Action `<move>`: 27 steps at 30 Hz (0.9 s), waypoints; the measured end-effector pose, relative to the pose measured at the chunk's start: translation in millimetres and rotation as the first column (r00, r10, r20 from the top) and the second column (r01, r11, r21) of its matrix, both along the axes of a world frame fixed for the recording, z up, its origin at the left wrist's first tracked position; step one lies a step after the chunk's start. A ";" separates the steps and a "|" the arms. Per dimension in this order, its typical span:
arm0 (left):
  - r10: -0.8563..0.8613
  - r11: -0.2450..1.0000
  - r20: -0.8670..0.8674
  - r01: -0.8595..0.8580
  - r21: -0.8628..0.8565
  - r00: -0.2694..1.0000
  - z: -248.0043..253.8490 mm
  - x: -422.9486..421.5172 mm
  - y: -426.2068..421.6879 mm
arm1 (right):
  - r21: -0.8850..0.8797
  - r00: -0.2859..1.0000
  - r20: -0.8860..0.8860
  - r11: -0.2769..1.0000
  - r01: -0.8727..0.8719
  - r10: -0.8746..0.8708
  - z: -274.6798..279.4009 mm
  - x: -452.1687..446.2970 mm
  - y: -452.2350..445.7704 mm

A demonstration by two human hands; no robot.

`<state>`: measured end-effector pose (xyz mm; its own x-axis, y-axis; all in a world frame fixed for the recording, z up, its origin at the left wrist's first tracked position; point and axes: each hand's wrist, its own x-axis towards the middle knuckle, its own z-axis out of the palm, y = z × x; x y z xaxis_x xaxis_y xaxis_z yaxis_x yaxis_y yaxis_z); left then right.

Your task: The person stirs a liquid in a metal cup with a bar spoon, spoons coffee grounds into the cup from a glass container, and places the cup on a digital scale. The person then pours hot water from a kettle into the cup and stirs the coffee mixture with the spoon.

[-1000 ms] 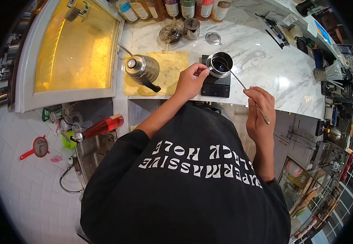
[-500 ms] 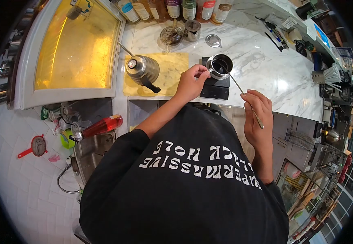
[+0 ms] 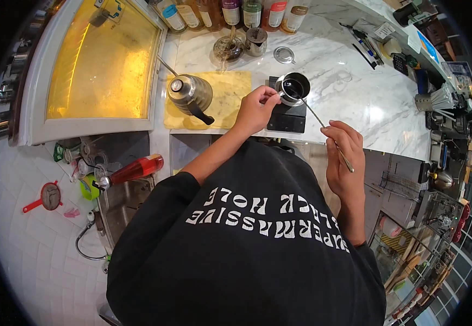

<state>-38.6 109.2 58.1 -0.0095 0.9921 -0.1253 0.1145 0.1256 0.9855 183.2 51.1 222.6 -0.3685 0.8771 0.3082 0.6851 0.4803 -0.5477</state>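
Note:
A steel cup (image 3: 286,98) with dark liquid inside stands on a black scale (image 3: 286,124) at the counter's front. My left hand (image 3: 259,110) pinches the cup's side at its small handle, thumb and fingertips together. From the right, my right hand (image 3: 344,155) grips a long thin bar spoon (image 3: 315,114) with its fingers. The spoon slants down over the cup's rim, and its lower end is inside the dark liquid, hidden from sight. Behind the cup lies a round metal lid (image 3: 284,55).
Left of the cup, a steel gooseneck kettle (image 3: 192,93) rests on a yellow cloth (image 3: 228,103). A glass pot (image 3: 228,50), a small metal pitcher (image 3: 256,41) and several syrup bottles (image 3: 230,13) line the back. Pens (image 3: 367,43) lie at right; a red bottle (image 3: 138,168) is over the sink.
The bar spoon has shifted slightly inside the cup, its shaft now crossing nearer the front rim. My right hand has moved very little, and my left hand keeps its place.

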 end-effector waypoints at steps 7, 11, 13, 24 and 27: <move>0.023 0.999 0.071 -0.020 -0.043 0.997 -3.5 1.4 1.6 | -0.003 1.000 -0.019 1.000 0.003 -0.003 -0.3 -1.1 -2.0; 0.041 0.998 0.092 -0.036 -0.051 0.995 -4.5 1.8 1.4 | -0.011 1.000 -0.029 1.000 0.012 -0.012 0.9 -1.1 -2.0; 0.041 0.998 0.102 -0.036 -0.051 0.994 -4.2 1.8 1.7 | -0.009 0.999 -0.034 1.000 0.015 -0.015 0.2 -1.6 -2.1; 0.001 0.998 0.068 0.003 -0.065 0.998 6.6 0.9 1.6 | -0.032 0.997 -0.064 0.999 0.038 -0.040 2.6 -0.5 1.5; -0.009 1.000 0.026 0.010 -0.029 1.000 5.4 2.6 1.4 | -0.059 0.995 -0.081 0.997 0.044 -0.049 0.5 1.9 2.6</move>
<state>-36.0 110.6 63.5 0.0038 0.9880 -0.1544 0.0902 0.1535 0.9840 185.1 53.8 223.0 -0.3020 0.9098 0.2848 0.6573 0.4151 -0.6290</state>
